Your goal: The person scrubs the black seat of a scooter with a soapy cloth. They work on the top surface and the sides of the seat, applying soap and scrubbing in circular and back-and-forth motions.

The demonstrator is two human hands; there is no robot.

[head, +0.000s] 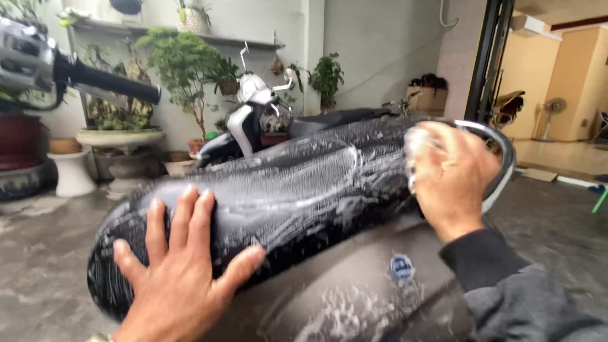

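Left hand [180, 263] flat on near end of seat [285, 190], fingers spread, holding nothing. Right hand [453, 174] curled around soapy sponge [415, 155], pressed on far end of seat by chrome rail [503, 158]. Seat sits on top of scooter body [354, 291], right in front, covered in foam. Seat long way runs lower left to upper right. Risk: wet seat slippery, flat hand could slide off. Farther back: second scooter [250, 117], plants [183, 63], wall.
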